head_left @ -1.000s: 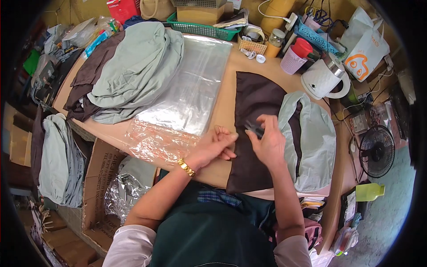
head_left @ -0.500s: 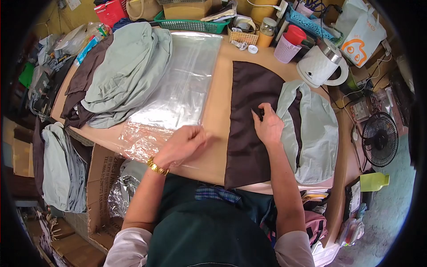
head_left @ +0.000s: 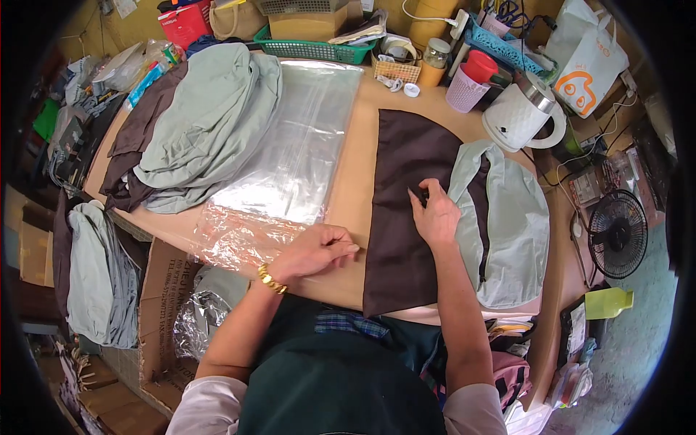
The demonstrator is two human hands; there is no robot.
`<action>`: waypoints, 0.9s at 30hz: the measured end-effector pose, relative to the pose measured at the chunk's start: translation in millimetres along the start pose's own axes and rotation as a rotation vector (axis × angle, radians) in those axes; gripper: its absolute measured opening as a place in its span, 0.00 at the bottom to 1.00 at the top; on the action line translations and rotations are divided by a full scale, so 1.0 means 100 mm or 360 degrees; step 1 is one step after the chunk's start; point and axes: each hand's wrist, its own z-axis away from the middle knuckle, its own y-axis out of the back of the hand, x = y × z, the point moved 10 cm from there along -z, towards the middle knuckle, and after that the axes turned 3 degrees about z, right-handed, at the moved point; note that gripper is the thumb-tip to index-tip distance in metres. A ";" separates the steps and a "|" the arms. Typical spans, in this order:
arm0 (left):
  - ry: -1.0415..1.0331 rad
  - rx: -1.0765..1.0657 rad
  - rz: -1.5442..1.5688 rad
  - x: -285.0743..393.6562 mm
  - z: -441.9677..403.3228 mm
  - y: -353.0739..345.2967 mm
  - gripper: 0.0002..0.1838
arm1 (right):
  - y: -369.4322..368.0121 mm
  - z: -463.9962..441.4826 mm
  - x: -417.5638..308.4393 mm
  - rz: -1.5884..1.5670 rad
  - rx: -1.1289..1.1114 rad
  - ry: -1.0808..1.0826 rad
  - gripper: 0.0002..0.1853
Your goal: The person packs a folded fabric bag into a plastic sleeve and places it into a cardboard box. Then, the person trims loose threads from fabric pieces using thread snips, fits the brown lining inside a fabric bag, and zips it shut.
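A dark brown fabric piece (head_left: 406, 254) with a curved upper right edge lies flat before me. My right hand (head_left: 438, 214) is over its right side, curled around what look like small dark thread snips (head_left: 415, 193), mostly hidden by the fingers. Beside that hand lies a folded pale grey-green fabric item (head_left: 512, 232) with a dark strip down it. My left hand (head_left: 320, 250), gold bracelet at the wrist, is closed just left of the brown piece, with nothing visible in its fingers. Clear plastic bags (head_left: 308, 145) lie flat beyond it.
A heap of grey-green fabric (head_left: 210, 116) covers the table's left. Along the back stand a green basket (head_left: 319, 49), a pink cup (head_left: 466, 90) and a white kettle (head_left: 516, 112). A black fan (head_left: 618, 233) stands right. An open carton (head_left: 161, 312) sits below left.
My left hand has moved right and slightly down, closer to the brown fabric's edge. My right hand has stayed almost in place. The whole view has shifted slightly.
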 end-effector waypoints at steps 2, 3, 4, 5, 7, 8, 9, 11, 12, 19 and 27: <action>0.0100 -0.0059 0.0145 -0.12 0.07 0.10 0.18 | 0.00 0.00 0.00 0.0001 -0.0022 -0.0014 0.16; -0.0023 -0.0104 0.0652 -0.14 0.03 0.17 0.17 | 0.00 0.00 -0.01 -0.0001 -0.0019 -0.0012 0.16; -0.0149 -0.0147 0.1161 -0.14 0.01 0.23 0.16 | 0.00 0.00 -0.01 0.0002 -0.0004 -0.0009 0.16; -0.0165 0.0113 0.0913 -0.05 0.00 0.32 0.15 | 0.01 0.00 -0.01 0.0005 0.0013 -0.0006 0.16; -0.0112 0.0535 0.0986 0.08 -0.19 0.14 0.18 | 0.00 -0.01 -0.01 0.0009 0.0020 -0.0007 0.16; -0.0071 0.0748 0.1021 0.01 -0.17 0.15 0.19 | 0.00 -0.01 0.00 0.0010 0.0021 -0.0013 0.16; -0.0032 0.0963 0.1051 -0.06 -0.14 0.15 0.21 | 0.00 0.00 0.00 0.0009 0.0008 -0.0019 0.16; -0.0022 0.0598 0.0362 -0.09 -0.20 -0.10 0.20 | 0.02 -0.04 -0.02 0.0033 0.0016 0.0021 0.15; -0.0031 0.0475 0.0134 -0.12 -0.20 -0.19 0.19 | 0.01 -0.06 -0.01 0.0035 0.0012 0.0015 0.15; 0.0091 0.0097 -0.0039 -0.26 0.00 -0.33 0.14 | -0.10 -0.36 0.26 0.0013 -0.0049 -0.0007 0.14; 0.0016 0.0070 0.0127 -0.31 -0.03 -0.27 0.12 | 0.23 0.56 -0.63 -0.0500 -0.0198 0.0093 0.07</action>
